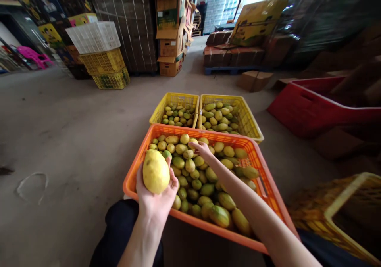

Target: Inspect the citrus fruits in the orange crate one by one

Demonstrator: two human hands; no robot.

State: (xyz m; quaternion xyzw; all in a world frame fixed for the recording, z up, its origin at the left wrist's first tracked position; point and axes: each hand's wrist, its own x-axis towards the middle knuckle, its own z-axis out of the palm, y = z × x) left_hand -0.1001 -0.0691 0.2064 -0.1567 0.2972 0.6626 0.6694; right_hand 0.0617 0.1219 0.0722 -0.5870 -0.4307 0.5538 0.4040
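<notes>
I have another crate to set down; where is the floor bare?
The widest bare floor lies left of the orange crate and the yellow crates. Another stretch runs between the yellow crates and the blue pallet. It is crowded to the right, by the red crate and basket, and inside the orange crate, mostly full of fruit.

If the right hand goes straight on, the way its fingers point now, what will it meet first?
The right hand would probably meet the small yellow fruit at its fingertips, in the orange plastic crate; whether they already touch is hard to tell.
</notes>
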